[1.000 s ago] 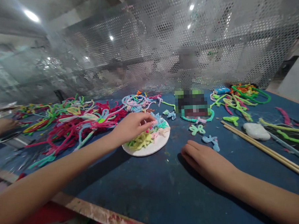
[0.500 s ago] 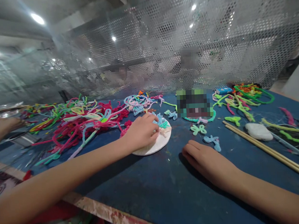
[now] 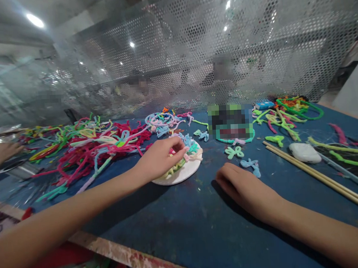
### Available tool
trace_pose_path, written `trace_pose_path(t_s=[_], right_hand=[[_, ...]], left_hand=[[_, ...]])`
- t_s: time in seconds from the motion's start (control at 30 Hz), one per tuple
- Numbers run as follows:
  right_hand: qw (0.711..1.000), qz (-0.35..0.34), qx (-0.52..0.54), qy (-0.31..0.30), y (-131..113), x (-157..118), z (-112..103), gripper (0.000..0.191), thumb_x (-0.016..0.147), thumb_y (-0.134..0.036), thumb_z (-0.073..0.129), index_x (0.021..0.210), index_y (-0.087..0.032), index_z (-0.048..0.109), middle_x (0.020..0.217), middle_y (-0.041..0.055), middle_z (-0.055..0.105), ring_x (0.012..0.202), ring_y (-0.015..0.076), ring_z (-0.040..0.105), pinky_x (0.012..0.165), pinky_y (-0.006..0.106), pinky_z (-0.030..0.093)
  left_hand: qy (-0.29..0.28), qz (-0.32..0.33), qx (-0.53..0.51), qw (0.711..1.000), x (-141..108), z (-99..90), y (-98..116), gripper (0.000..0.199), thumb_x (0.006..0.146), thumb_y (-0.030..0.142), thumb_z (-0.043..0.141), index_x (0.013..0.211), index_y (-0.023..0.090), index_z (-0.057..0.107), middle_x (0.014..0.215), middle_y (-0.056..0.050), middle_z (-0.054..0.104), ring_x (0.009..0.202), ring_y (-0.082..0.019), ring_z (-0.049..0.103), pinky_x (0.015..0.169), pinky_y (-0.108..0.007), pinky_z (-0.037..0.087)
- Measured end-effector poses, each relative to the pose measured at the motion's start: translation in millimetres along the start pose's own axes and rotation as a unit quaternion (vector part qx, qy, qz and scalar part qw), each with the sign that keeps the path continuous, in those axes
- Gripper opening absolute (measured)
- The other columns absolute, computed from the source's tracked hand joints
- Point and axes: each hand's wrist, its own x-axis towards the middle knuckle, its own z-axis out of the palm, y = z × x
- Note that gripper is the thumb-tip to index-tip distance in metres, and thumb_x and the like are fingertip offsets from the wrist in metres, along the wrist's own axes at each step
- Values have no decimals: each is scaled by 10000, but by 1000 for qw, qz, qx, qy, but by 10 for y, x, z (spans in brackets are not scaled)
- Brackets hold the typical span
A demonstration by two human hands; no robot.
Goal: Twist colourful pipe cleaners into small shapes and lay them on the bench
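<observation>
My left hand (image 3: pixel 160 156) hovers over a white round plate (image 3: pixel 181 178), thumb and forefinger drawn together above its pipe-cleaner pieces. Whatever those fingertips may hold is hidden. On the plate lie blue and teal twisted pieces (image 3: pixel 191 143), a pale pink piece (image 3: pixel 194 154) near my fingertips, and yellow-green pieces (image 3: pixel 177 165) partly under the hand. My right hand (image 3: pixel 243 188) rests on the table with its fingers curled under, and nothing shows in it. Just beyond it are a blue twisted pipe cleaner (image 3: pixel 251 166) and a green flower-shaped pipe cleaner (image 3: pixel 234 152).
A tangled heap of pipe cleaners (image 3: pixel 108 149) spreads left, beside a metal tin (image 3: pixel 22 169) and another person's hand (image 3: pixel 3 155). Two wooden sticks (image 3: pixel 314 175) and a white case (image 3: pixel 304 152) lie right. A perforated metal screen (image 3: pixel 176 63) stands behind the blue table (image 3: pixel 183 228).
My left hand has turned and its fingers have lifted slightly, uncovering the yellow-green pieces on the plate. My right hand stays on the table. The whole view has shifted slightly.
</observation>
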Motion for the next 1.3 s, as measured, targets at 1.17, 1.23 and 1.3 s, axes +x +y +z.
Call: trace_pose_path(t_s=[1.17, 1.23, 1.3], right_hand=[[922, 202, 292, 154, 134, 177, -95, 251, 890, -290, 514, 690, -180, 618, 569, -23, 492, 503, 88, 416, 448, 201, 331], [936, 190, 250, 159, 108, 158, -96, 265, 892, -263, 506, 661, -186, 611, 550, -24, 502, 496, 89, 425, 441, 201, 323], [947, 172, 224, 156, 82, 139, -100, 282, 899, -254, 498, 648, -193, 611, 535, -26, 508, 482, 87, 432, 430, 201, 316]], left_hand=[[-104, -107, -686, 712, 188, 892, 252, 125, 809, 217, 705, 816, 128, 618, 693, -14, 693, 581, -87, 641, 568, -172, 536], [-104, -100, -688, 711, 186, 900, 255, 130, 802, 206, 710, 849, 133, 612, 708, -19, 699, 603, -95, 650, 586, -179, 543], [-99, -94, -689, 712, 187, 905, 259, 146, 796, 203, 713, 863, 142, 599, 704, -14, 695, 608, -98, 652, 596, -184, 544]])
